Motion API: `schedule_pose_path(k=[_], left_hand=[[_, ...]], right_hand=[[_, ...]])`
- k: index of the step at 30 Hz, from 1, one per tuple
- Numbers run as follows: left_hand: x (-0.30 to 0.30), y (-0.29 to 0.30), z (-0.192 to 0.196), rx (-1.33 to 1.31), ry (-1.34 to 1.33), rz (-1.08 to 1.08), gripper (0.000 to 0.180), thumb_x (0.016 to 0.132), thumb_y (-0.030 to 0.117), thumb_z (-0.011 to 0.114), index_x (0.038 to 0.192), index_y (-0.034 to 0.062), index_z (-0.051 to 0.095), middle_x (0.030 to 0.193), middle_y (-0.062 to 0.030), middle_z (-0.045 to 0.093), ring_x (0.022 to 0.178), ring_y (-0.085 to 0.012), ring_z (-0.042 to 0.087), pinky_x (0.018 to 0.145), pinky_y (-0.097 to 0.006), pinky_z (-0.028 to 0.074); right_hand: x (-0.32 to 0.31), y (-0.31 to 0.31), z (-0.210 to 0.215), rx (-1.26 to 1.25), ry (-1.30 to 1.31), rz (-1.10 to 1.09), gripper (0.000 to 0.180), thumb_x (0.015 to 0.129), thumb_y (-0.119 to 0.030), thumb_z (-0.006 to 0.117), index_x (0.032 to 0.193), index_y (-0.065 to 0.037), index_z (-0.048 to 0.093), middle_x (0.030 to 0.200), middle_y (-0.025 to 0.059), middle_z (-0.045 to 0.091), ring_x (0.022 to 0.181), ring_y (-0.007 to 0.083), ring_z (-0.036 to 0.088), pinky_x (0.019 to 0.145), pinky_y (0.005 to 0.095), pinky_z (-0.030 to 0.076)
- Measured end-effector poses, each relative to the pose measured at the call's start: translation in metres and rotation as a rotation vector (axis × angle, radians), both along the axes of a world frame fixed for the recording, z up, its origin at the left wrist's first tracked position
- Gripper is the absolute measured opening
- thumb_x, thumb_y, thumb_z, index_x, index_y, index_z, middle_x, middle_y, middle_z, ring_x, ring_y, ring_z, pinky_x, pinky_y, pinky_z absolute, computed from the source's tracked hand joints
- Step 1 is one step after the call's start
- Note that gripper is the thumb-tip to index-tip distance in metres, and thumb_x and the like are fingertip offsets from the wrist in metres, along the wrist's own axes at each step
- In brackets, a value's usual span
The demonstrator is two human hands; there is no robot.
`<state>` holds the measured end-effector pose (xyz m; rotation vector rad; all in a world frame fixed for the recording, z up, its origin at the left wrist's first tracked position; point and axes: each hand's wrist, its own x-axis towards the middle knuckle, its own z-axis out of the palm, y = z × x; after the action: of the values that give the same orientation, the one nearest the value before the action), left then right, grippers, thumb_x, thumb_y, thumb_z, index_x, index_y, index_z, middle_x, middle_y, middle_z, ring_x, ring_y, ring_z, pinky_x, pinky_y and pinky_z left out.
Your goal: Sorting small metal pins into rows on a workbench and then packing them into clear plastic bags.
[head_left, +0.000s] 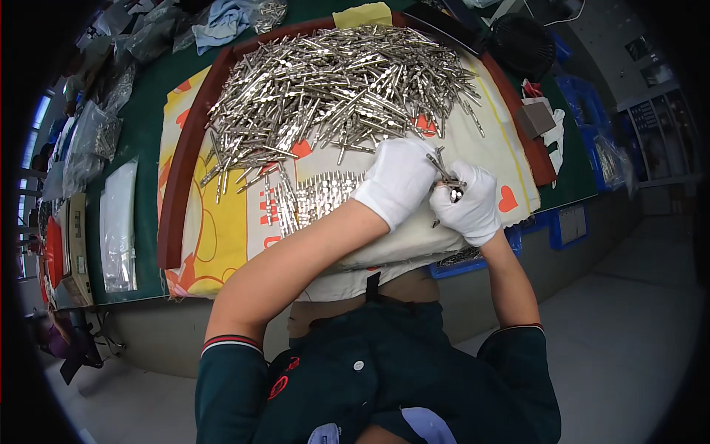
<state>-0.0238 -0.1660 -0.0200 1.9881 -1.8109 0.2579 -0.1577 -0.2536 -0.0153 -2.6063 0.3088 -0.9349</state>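
Note:
Both my hands wear white gloves and meet at the right of the cloth. My left hand [399, 181] is closed, its fingertips at the upper ends of a few slim metal rods. My right hand [472, 207] is wrapped round a small bunch of metal rods [455, 194], whose ends stick out of the fist. Beyond the hands lies a big heap of shiny stepped metal rods [333, 81]. Left of my left wrist, more rods [322, 194] lie side by side in a neat row, partly behind my forearm.
A patterned cloth [222, 251] covers the work area, framed by dark red wooden rails [171, 214]. To the left are clear plastic bags [118, 229] and a scale-like device [76, 248]. Blue crates [580, 103] stand at the right, and a blue tray [455, 270] sits below the table edge.

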Motion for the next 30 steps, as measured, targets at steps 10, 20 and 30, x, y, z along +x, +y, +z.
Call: schedule_pose_path(k=[10,20,30], left_hand=[[0.008,0.003,0.028,0.119,0.369,0.113,0.016,0.082,0.016,0.061,0.081,0.0004,0.060,0.072,-0.0214,0.063,0.069,-0.0407,0.063,0.066,-0.048,0.051],[0.039,0.158,0.065,0.041,0.543,0.629,0.009,0.083,0.010,0.058,0.080,0.0020,0.057,0.057,-0.0137,0.057,0.053,-0.0302,0.059,0.054,-0.039,0.047],[0.038,0.169,0.040,0.268,0.404,0.741,0.021,0.082,0.023,0.061,0.078,0.0023,0.064,0.063,-0.0180,0.062,0.063,-0.0362,0.064,0.061,-0.044,0.050]], right_hand=[[0.014,-0.003,0.000,0.504,-0.028,0.004,0.007,0.083,-0.002,0.055,0.090,-0.003,0.057,0.063,0.0051,0.055,0.054,0.0110,0.052,0.050,0.0279,0.040],[0.005,0.009,0.038,0.934,0.334,-0.045,0.036,0.096,-0.028,0.053,0.074,-0.001,0.054,0.057,0.0003,0.046,0.054,0.0094,0.042,0.051,0.0302,0.038],[0.038,0.033,0.038,0.209,0.722,-0.284,0.045,0.084,-0.039,0.060,0.069,0.003,0.065,0.063,0.0245,0.060,0.066,0.0422,0.062,0.067,0.0476,0.051]])
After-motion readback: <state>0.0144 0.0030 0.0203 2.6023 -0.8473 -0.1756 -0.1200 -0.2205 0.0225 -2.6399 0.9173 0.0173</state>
